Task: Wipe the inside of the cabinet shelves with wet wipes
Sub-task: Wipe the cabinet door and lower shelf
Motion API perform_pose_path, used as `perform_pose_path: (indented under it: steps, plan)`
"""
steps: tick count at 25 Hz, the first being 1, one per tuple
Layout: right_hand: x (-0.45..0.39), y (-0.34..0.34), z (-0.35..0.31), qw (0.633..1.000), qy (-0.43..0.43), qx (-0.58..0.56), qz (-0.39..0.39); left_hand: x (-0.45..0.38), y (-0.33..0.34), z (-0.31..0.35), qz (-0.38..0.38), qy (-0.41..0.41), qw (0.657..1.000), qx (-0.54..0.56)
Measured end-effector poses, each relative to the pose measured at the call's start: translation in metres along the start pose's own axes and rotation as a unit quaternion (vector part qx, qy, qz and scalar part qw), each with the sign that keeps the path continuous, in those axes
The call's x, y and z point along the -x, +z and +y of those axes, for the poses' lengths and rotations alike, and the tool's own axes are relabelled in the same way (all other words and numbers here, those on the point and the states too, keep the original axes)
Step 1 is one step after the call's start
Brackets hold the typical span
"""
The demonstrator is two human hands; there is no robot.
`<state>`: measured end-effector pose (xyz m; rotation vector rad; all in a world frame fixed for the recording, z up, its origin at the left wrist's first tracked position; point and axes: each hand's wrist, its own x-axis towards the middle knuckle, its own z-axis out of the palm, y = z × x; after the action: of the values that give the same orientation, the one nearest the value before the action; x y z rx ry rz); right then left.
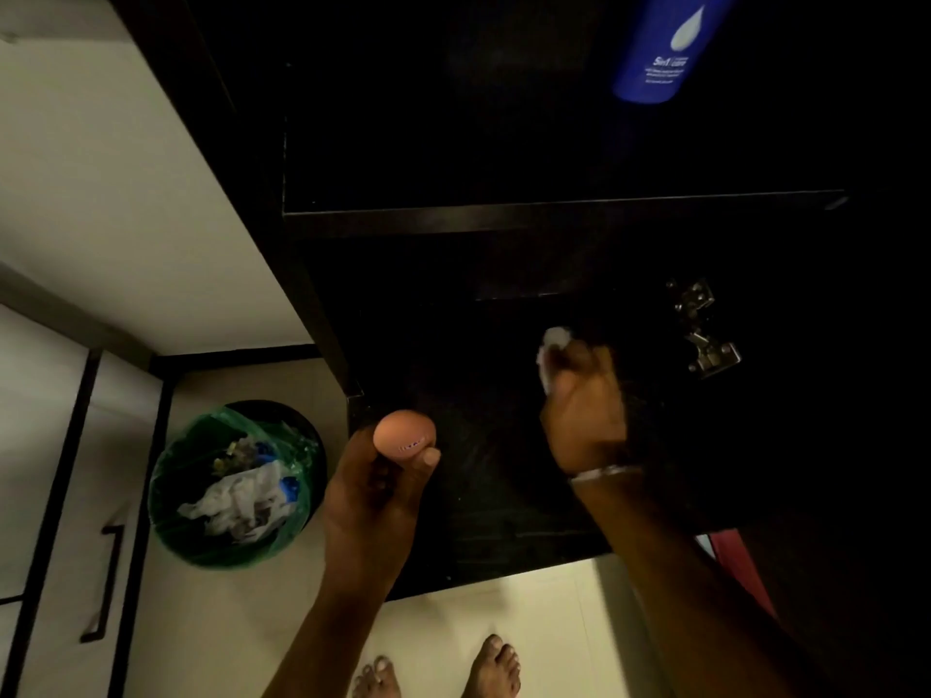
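Down on the lower shelf (483, 496) of the dark cabinet, my right hand (584, 415) has its fingers curled round a bunched white wet wipe (551, 345), which shows past my knuckles on the far side and sits against the shelf board, just left of the metal hinge (705, 335) on the right wall. My left hand (373, 491) is off the near left corner of that shelf, fingers and thumb wrapped round a small orange rounded object (404, 438) with some print on it; I cannot tell what it is, only that I am keeping it clear of the board. An upper shelf (554, 214) lies farther in, with a blue bottle (665, 42) standing at its far right. As I judge it, the step in hand is wiping this lower board, and to do it well I should flatten the wipe under my fingers rather than leave it in a ball, so more of it meets the wood. Overlapping strokes from the far edge toward me would draw dust out instead of packing it into the back. The corner near the hinge wants a slow pass, since the wipe could snag on the metal there. The dark finish hides streaks, so I would go by touch as much as by sight. On the floor (504, 622) to the left, the green-lined bin (171, 496) already holds crumpled white pieces, and is near enough for this wipe once it is spent.
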<state>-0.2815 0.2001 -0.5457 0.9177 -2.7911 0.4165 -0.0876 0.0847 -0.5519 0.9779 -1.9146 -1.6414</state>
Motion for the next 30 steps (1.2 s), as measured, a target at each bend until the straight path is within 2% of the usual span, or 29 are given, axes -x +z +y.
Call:
perform_pose_path:
  steps: [2, 3, 4, 5, 7, 8, 9, 10, 12, 13, 14, 15, 18, 19, 21, 22, 23, 24, 25, 27, 29, 30]
  plan:
    - [0.039, 0.008, -0.05, 0.983, -0.113, -0.105, -0.103, 0.002, -0.001, 0.001, 0.005, -0.005, 1.0, 0.009]
    - [0.05, 0.009, -0.056, 0.968, -0.179, -0.124, -0.125, 0.002, -0.001, 0.002, 0.003, -0.005, 1.0, 0.01]
    - [0.047, 0.008, -0.047, 0.964, -0.191, -0.13, -0.128, 0.001, -0.001, 0.004, -0.001, -0.002, 1.0, 0.009]
    - [0.034, 0.009, -0.028, 0.976, -0.135, -0.132, -0.109, 0.0, 0.0, 0.006, -0.003, 0.001, 1.0, 0.006]
    - [-0.007, 0.011, 0.019, 0.987, 0.094, -0.126, -0.039, -0.001, -0.002, 0.005, -0.006, 0.004, 1.0, 0.001]
    - [-0.017, 0.011, 0.028, 0.978, 0.159, -0.133, -0.009, -0.001, -0.002, 0.003, -0.008, 0.004, 1.0, 0.002]
    - [-0.015, 0.014, 0.02, 0.972, 0.175, -0.157, -0.001, 0.0, -0.002, 0.003, -0.008, 0.007, 1.0, 0.006]
    - [-0.007, 0.019, -0.008, 0.972, 0.15, -0.179, -0.039, 0.0, -0.002, 0.001, -0.004, 0.009, 1.0, 0.008]
    - [0.02, 0.018, -0.068, 0.956, -0.032, -0.242, -0.162, 0.002, -0.003, -0.002, 0.008, 0.008, 1.0, 0.023]
    - [0.019, 0.013, -0.088, 0.945, -0.106, -0.249, -0.182, 0.002, -0.004, -0.003, 0.013, 0.001, 0.999, 0.036]
    - [0.004, 0.011, -0.095, 0.949, -0.164, -0.206, -0.176, 0.003, -0.005, -0.004, 0.017, -0.003, 0.999, 0.042]
    - [-0.019, 0.02, -0.092, 0.951, -0.169, -0.189, -0.179, 0.004, -0.005, -0.004, 0.021, 0.0, 0.999, 0.037]
    - [-0.075, 0.043, -0.102, 0.958, -0.097, -0.184, -0.199, 0.007, -0.003, -0.005, 0.031, 0.037, 0.999, -0.006]
    - [-0.073, 0.049, -0.108, 0.958, -0.108, -0.156, -0.217, 0.008, -0.001, -0.006, 0.036, 0.04, 0.999, -0.005]
    - [-0.052, 0.045, -0.119, 0.93, -0.18, -0.123, -0.296, 0.009, -0.001, -0.01, 0.045, 0.038, 0.998, 0.008]
    - [-0.044, 0.038, -0.114, 0.918, -0.199, -0.142, -0.311, 0.009, -0.002, -0.012, 0.049, 0.037, 0.998, 0.007]
    - [-0.041, 0.033, -0.103, 0.915, -0.184, -0.196, -0.301, 0.008, -0.002, -0.011, 0.051, 0.038, 0.998, 0.003]
    - [-0.045, 0.031, -0.084, 0.928, -0.148, -0.217, -0.264, 0.006, -0.001, -0.01, 0.048, 0.044, 0.998, -0.006]
    - [-0.051, 0.034, -0.06, 0.951, -0.123, -0.191, -0.21, 0.004, 0.002, -0.008, 0.042, 0.054, 0.997, -0.02]
    - [-0.066, 0.029, -0.028, 0.988, -0.102, -0.062, -0.102, -0.002, 0.008, -0.005, 0.027, 0.073, 0.996, -0.048]
    - [-0.068, 0.023, -0.007, 0.995, -0.067, 0.007, -0.08, -0.011, 0.013, -0.006, 0.016, 0.082, 0.995, -0.054]
    - [-0.069, 0.016, -0.002, 0.992, -0.038, 0.05, -0.113, -0.016, 0.015, -0.008, 0.011, 0.087, 0.994, -0.057]
